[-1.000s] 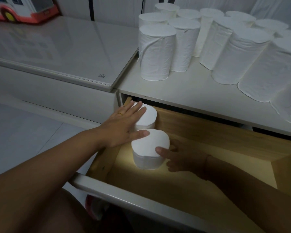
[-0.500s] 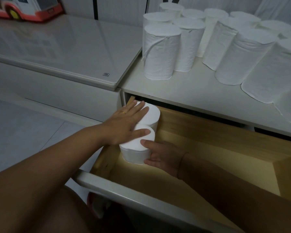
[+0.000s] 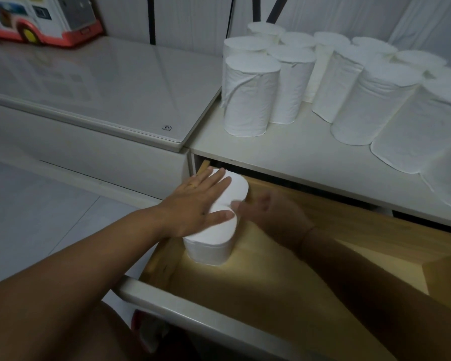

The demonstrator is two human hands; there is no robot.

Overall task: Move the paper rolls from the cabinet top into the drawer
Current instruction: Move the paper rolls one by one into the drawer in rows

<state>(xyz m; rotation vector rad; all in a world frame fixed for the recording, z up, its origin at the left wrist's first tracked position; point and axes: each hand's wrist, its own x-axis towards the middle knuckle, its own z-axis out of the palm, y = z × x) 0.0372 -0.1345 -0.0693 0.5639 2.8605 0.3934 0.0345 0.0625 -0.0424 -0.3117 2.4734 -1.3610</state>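
Note:
Two white paper rolls stand upright in the left corner of the open wooden drawer point(image 3: 310, 295): a near roll point(image 3: 211, 246) and a far roll point(image 3: 236, 187), touching each other. My left hand point(image 3: 198, 204) lies flat and open on top of both. My right hand point(image 3: 271, 212) is blurred, just right of the rolls, fingers apart, its fingertips at the gap between them and holding nothing. Several more white rolls point(image 3: 248, 95) stand in a cluster on the white cabinet top point(image 3: 284, 157) behind the drawer.
A lower glass-topped unit point(image 3: 102, 82) adjoins the cabinet on the left, with a red and white toy bus point(image 3: 42, 19) at its back. The drawer's white front rail point(image 3: 193, 313) is nearest me. Pale tiled floor lies to the left.
The near roll has been pushed left and back until it touches the far roll in the corner. My right hand has let go of it and drawn back to the right.

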